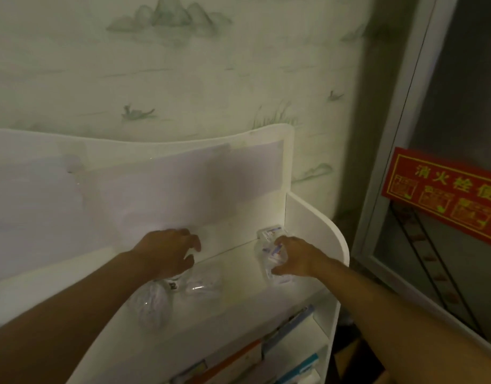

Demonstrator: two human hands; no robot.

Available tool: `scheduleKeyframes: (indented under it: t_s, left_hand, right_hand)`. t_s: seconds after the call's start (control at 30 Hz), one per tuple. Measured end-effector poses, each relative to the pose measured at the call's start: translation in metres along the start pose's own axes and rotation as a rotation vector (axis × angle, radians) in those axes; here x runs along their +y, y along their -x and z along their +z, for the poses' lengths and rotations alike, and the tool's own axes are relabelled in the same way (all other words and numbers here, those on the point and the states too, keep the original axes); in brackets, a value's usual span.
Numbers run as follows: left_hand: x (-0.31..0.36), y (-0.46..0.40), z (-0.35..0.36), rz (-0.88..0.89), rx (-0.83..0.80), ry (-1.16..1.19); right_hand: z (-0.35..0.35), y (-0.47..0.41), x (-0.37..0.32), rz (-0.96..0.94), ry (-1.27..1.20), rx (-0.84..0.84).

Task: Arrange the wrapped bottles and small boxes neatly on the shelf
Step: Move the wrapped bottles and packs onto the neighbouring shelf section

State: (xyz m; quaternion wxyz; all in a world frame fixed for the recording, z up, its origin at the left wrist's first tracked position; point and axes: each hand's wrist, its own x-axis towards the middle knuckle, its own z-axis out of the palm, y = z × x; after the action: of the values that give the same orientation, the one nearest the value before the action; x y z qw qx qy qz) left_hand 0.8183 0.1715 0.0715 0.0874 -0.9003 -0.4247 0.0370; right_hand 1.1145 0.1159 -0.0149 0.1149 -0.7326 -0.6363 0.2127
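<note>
The white shelf (pixel 238 289) has a top ledge with several plastic-wrapped bottles on it. My right hand (pixel 294 259) grips one wrapped bottle (pixel 272 253) near the right side panel, with another wrapped item (pixel 270 233) standing just behind it in the back corner. My left hand (pixel 169 252) hovers over the middle of the ledge, fingers curled and apart, holding nothing. Under and in front of it lie two wrapped bottles, one (pixel 152 303) nearer me and one (pixel 202 284) to its right. A small dark-labelled piece (pixel 172 285) sits between them, partly hidden by my hand.
Below the ledge, a lower shelf (pixel 294 345) holds flat boxes with blue and orange edges. The curved side panel (pixel 321 234) closes the ledge on the right. A glass cabinet door with a red sign (pixel 443 195) stands to the right. Patterned wallpaper (pixel 183 65) is behind.
</note>
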Motion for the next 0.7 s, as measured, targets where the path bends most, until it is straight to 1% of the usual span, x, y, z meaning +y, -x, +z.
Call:
scheduleKeyframes:
  t_s: [0.1,0.2,0.3,0.43,0.53,0.7]
  left_hand:
    - [-0.005,0.004,0.006,0.002,-0.041,-0.022]
    - [-0.015,0.011,0.005,-0.008,-0.069,-0.026]
    - [-0.029,0.023,-0.001,-0.023,-0.086,-0.062]
    - [-0.051,0.043,-0.016,-0.033,-0.127,-0.074]
    - [-0.070,0.067,-0.037,-0.047,-0.179,-0.035]
    - [-0.112,0.134,-0.066,-0.182,-0.183,-0.015]
  right_hand:
    - [0.018,-0.005,-0.004,-0.005,0.046,-0.037]
    - [0.028,-0.012,-0.006,0.004,0.138,0.024]
    - [0.021,-0.013,-0.012,0.008,0.253,0.067]
    - [-0.007,-0.012,-0.034,-0.016,0.226,0.009]
    - [-0.031,-0.015,-0.069,-0.105,0.217,-0.027]
    - [-0.044,-0.020,-0.172,-0.353,0.246,0.040]
